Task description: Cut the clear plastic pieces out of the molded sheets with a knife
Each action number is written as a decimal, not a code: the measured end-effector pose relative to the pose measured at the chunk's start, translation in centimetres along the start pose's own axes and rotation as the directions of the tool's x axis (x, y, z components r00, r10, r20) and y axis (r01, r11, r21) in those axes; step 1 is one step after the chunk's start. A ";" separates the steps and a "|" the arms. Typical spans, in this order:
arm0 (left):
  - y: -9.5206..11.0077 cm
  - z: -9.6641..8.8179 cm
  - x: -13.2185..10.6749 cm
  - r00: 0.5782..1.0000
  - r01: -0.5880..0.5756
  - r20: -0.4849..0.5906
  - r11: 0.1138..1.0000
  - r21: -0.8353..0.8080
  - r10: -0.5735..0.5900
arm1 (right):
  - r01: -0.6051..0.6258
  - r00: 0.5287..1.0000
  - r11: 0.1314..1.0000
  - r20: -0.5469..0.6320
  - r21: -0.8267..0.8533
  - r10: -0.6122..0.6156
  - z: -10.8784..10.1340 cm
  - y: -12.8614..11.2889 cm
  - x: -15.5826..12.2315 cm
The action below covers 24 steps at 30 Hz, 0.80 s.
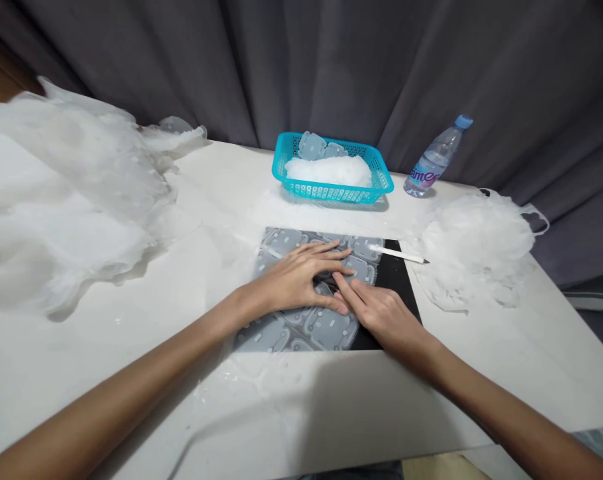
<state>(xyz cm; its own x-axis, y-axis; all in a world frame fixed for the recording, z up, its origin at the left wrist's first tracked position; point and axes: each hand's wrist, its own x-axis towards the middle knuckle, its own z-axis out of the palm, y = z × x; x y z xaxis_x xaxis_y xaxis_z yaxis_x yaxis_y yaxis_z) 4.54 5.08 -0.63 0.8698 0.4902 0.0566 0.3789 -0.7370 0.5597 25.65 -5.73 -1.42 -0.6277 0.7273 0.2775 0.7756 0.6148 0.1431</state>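
Observation:
A clear plastic sheet (pixel 326 327) with rows of moulded rounded-square shapes lies on a black mat (pixel 401 280). My left hand (pixel 301 273) rests flat on the sheet, its fingers spread and its thumb set apart. Close against it, my right hand (pixel 381 310) touches the sheet between the left thumb and index finger. The right index finger reaches forward while the other fingers are curled in. Whatever sits under the right fingertips is hidden. On the sheet's right edge, a white pen-like tool (pixel 404 255) with a dark tip lies across the mat.
Behind the mat stands a turquoise basket (pixel 331 195) holding plastic pieces (pixel 311 145) and a white heap (pixel 329 171). A water bottle (pixel 429 163) stands to its right. A large pile of clear plastic (pixel 66 207) covers the left; a plastic bag (pixel 481 240) lies right.

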 end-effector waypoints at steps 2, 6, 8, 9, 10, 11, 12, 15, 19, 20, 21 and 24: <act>-0.2 -0.6 -0.4 1.000 -0.003 -0.011 1.000 -0.012 0.003 | 0.008 1.000 1.000 0.005 -0.004 -0.008 -0.1 -0.1 0.3; -1.3 -2.0 -1.8 0.996 0.020 -0.089 1.000 -0.004 -0.020 | 0.032 0.999 0.999 -0.007 0.008 -0.032 -0.1 -0.1 0.8; -1.9 -2.5 -2.3 0.997 0.018 -0.072 1.000 -0.008 -0.018 | 0.041 0.999 0.999 -0.029 0.010 -0.041 0.0 -0.1 1.0; -2.1 -2.6 -2.4 0.998 0.011 -0.054 1.000 -0.016 -0.012 | 0.042 0.999 0.999 -0.034 0.009 -0.041 0.0 -0.2 1.1; -2.2 -2.7 -2.5 0.999 0.004 -0.042 1.000 -0.021 -0.005 | 0.039 0.999 0.999 -0.030 0.008 -0.039 0.1 -0.2 1.1; -2.3 -2.7 -2.5 0.999 -0.003 -0.037 1.000 -0.023 0.003 | 0.035 0.999 0.999 -0.019 0.008 -0.035 0.1 -0.3 1.2; -2.3 -2.7 -2.4 0.999 -0.008 -0.036 1.000 -0.022 0.007 | 0.030 1.000 0.999 -0.005 0.010 -0.030 0.1 -0.3 1.3; -2.1 -2.4 -2.3 0.999 -0.012 -0.036 1.000 -0.016 0.011 | 0.019 0.999 1.000 0.026 0.018 -0.020 0.1 -0.5 1.4; -1.7 -1.9 -2.2 0.999 0.010 -0.042 1.000 0.013 -0.009 | 0.003 1.000 1.000 0.007 -0.004 -0.003 0.0 -0.8 1.5; -1.6 -1.8 -2.2 0.999 0.017 -0.043 1.000 0.023 -0.016 | 0.001 1.000 1.000 -0.001 -0.010 -0.001 0.0 -0.9 1.4; -1.5 -1.7 -2.1 0.999 0.023 -0.045 0.999 0.030 -0.021 | -0.002 1.000 1.000 -0.008 -0.013 0.002 0.0 -1.0 1.3; -1.1 -1.2 -2.0 0.998 0.032 -0.048 0.999 0.032 -0.031 | -0.025 0.998 1.000 -0.053 -0.010 0.024 0.0 -1.2 0.8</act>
<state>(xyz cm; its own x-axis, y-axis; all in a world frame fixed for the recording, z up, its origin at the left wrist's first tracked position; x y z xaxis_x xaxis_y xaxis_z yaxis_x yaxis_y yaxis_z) 2.01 5.42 -0.38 0.8417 0.5342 0.0787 0.4167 -0.7353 0.5344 24.16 -5.86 -1.41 -0.6042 0.7249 0.3309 0.7917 0.5932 0.1461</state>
